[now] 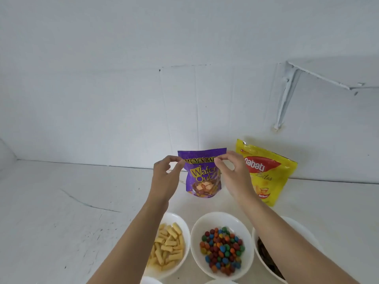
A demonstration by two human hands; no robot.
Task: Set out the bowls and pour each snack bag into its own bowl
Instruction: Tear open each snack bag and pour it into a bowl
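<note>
I note the purple bag point(202, 177) upright, dead ahead beyond the bowls point(221, 213); my left hand point(166, 177) and right hand point(231, 175) pinch its top edge, equally near.

Glossy purple foil pouch point(202, 173), shiny yellow plastic bag point(268, 173), smooth white bowls point(221, 221), scuffed matt table point(71, 212)
</note>
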